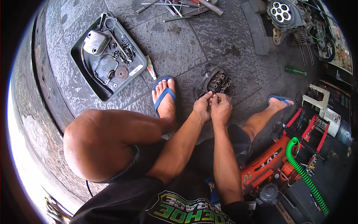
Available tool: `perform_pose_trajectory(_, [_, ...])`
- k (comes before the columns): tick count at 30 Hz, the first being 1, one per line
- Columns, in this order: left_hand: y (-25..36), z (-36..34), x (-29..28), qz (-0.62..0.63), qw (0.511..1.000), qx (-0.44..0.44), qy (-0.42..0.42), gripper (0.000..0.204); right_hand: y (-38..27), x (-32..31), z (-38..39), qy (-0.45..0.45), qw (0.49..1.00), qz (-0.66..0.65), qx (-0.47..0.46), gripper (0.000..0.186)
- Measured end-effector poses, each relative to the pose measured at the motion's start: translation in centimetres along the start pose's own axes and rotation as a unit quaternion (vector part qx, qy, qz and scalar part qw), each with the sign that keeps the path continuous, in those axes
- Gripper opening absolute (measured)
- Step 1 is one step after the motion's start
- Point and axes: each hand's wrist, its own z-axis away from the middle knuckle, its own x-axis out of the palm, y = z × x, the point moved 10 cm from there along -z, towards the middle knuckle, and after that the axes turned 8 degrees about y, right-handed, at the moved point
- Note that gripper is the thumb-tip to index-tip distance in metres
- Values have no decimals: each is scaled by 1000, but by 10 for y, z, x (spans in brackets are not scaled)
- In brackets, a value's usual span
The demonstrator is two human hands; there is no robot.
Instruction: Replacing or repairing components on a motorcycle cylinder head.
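Observation:
Both my hands meet over the near edge of a dark metal cylinder head point(216, 79) that lies on the tiled floor. The fingers of my left hand point(202, 107) are bent into a pinch. Right beside it, my right hand point(221, 108) is closed too, its fingertips against those of the left. Whatever sits between the fingertips is too small and too covered to make out. Springs and cast fins show on the cylinder head beyond my fingers.
A grey tray point(141, 68) of engine parts stands at left, with a small tube point(151, 68) beside it. Metal rods point(172, 8) lie at the far side. An engine point(285, 18), a green bottle point(294, 70) and an orange compressor point(265, 164) with a green coiled hose point(302, 173) are at right.

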Motion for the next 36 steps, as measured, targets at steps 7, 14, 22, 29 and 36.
perform_pose_trajectory(7, [1,-3,-1,16,1000,22,-15,26,-5,3,1,-24,1000,6,-12,11])
perform_pose_trajectory(14, [7,-9,-7,1,999,32,-5,19,-11,7,2,-14,999,47,-24,12])
perform_pose_trajectory(22, [2,1,-4,9,999,50,17,15,-11,8,1,-33,994,99,-25,14])
perform_pose_trajectory(29, [2,-12,-8,26,999,35,-10,16,-21,16,-1,-69,981,174,-54,20])
perform_pose_trajectory(36, [0,-6,-6,29,999,39,6,16,-22,14,-2,-73,978,185,-60,21])
